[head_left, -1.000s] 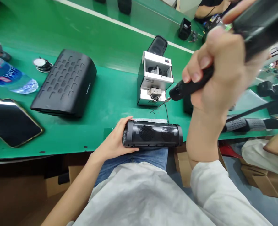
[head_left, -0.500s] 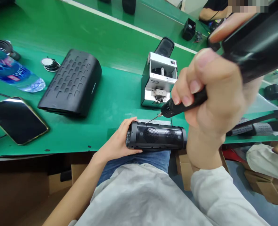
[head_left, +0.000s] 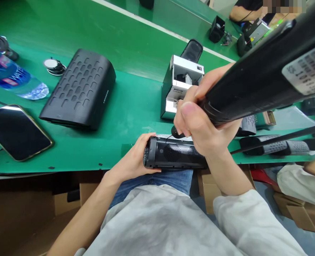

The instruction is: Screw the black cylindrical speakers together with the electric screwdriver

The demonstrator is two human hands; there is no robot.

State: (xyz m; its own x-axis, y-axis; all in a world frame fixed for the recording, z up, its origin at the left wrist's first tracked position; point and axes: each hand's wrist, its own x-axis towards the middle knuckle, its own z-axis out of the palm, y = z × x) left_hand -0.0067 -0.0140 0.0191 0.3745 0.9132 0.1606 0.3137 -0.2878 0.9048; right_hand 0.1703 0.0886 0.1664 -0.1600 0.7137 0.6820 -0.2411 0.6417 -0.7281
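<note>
Along the near bench edge lies a black speaker housing (head_left: 178,154) with perforated round patches. My left hand (head_left: 132,156) grips its left end, thumb on the near side and fingers on the far side. My right hand (head_left: 202,121) is closed around a black electric screwdriver (head_left: 253,74), whose body slants up to the upper right with a barcode label. Its thin bit points down at the housing's far edge, near the left end; whether the tip touches a screw I cannot tell. My right hand hides part of the housing's right end.
A white and black screw feeder (head_left: 173,92) stands behind the housing. To the left are a black speaker (head_left: 79,89), a phone (head_left: 18,131), a water bottle (head_left: 15,74) and a small coiled cable (head_left: 53,66). Grey-black parts (head_left: 274,145) lie at right. Another person's arm (head_left: 244,13) shows at top right.
My right hand has moved down and left with the electric screwdriver, bringing its bit lower at the housing's far edge. My left hand keeps its grip on the housing.
</note>
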